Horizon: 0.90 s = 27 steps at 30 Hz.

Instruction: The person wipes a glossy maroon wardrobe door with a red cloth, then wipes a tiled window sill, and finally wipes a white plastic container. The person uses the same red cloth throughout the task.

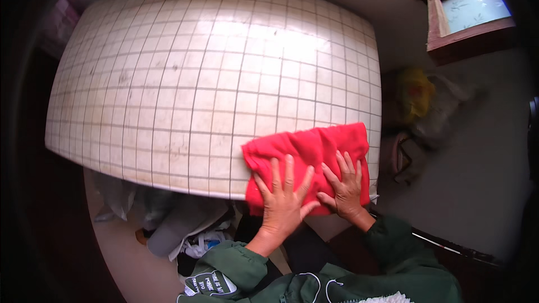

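Observation:
A red cloth (294, 143), folded and slightly rumpled, lies at the near right corner of a table (168, 92) with a white, grid-patterned cover. My left hand (284, 198) presses flat on the cloth's left half, its fingers spread. On the right half, my right hand (345, 185) also rests palm down with the fingers apart. Neither hand grips the fabric. The cloth's lower edge reaches the table's front edge and hangs slightly past it. Dark marks and smudges show on the cover, and light glares off its far middle.
Beyond the table's right side are a yellow bag (414, 92) and a clear plastic bag (446, 97). A wooden-framed window (471, 12) juts out at the upper right. Several bags and bundles (181, 219) sit below the front edge, left of my legs.

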### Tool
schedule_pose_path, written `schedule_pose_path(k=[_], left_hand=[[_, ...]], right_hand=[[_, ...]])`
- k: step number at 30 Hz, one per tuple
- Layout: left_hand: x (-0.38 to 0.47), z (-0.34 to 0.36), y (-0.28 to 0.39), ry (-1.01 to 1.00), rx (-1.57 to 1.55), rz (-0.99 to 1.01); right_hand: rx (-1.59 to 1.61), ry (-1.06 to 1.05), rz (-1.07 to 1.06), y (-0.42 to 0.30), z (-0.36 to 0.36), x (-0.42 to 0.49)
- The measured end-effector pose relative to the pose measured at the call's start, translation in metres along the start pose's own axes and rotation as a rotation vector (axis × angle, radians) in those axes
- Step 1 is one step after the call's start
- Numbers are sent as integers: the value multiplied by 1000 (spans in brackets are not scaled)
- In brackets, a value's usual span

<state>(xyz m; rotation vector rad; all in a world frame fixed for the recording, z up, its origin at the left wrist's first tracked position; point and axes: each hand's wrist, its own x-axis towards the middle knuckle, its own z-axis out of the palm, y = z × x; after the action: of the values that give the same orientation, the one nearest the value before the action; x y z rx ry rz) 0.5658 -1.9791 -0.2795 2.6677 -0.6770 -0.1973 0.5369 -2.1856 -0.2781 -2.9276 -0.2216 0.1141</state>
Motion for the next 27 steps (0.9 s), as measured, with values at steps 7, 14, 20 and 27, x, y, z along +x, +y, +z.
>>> schedule_pose_path(k=[7,14,20,27], left_hand=[[42,11,16,-194,25,366],[103,17,22,-145,-21,439],[204,32,19,17,-79,423],[314,36,11,75,12,362]], right_hand=[[16,108,252,32,12,-17],[32,91,366,63,1,17],[60,200,312,134,-9,96],[116,319,186,214,-15,208]])
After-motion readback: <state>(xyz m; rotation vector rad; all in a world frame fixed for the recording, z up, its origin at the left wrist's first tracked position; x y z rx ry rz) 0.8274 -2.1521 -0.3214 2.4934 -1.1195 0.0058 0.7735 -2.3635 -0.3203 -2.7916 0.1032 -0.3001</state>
